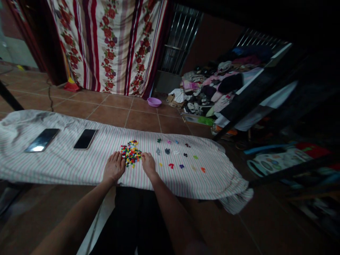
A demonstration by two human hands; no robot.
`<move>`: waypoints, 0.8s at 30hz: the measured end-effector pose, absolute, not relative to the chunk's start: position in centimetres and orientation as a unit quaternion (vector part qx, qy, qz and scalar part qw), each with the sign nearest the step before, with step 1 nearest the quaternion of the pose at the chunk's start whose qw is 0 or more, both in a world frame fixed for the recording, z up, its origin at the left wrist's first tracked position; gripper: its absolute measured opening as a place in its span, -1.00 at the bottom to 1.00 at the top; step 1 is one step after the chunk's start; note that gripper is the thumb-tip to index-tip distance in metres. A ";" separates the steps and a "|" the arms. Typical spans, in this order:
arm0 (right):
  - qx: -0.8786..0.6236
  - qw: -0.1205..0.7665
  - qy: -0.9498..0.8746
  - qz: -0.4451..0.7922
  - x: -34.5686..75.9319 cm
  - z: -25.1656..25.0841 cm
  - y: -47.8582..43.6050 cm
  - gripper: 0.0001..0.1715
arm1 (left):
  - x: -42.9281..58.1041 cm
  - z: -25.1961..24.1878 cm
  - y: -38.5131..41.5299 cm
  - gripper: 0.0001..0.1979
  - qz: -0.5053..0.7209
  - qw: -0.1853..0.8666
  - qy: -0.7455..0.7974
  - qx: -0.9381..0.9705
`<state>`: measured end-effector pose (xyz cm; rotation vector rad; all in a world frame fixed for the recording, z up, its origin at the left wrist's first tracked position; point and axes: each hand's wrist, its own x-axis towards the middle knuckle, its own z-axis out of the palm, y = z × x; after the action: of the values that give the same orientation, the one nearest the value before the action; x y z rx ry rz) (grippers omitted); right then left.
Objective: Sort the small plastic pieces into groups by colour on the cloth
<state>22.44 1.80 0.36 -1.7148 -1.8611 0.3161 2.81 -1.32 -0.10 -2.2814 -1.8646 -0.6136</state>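
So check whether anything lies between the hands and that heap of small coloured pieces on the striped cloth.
Nothing visible does. The left hand rests flat against the left edge of the pile of coloured pieces, and the right hand rests at its right edge. Only bare striped cloth lies around them. The two phones sit well off to the left.

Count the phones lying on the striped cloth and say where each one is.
2. One phone lies near the cloth's left end; the other phone lies to its right, left of the pile of coloured pieces. None seems hidden.
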 end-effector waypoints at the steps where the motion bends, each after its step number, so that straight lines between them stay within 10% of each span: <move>1: -0.641 0.295 -0.700 0.113 22.4 0.2 1.7 -0.76 | 2.8 -0.2 -1.3 -0.49 -0.206 0.065 -0.615 -0.758; 24: -0.625 0.432 -0.640 0.111 22.9 -1.0 0.8 -0.78 | 2.7 -0.9 -1.0 -0.52 -0.220 0.087 -0.615 -0.753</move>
<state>22.86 0.81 -0.96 -1.5592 -1.5968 0.2758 2.69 -1.05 -0.91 -2.2413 -1.8305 -0.6554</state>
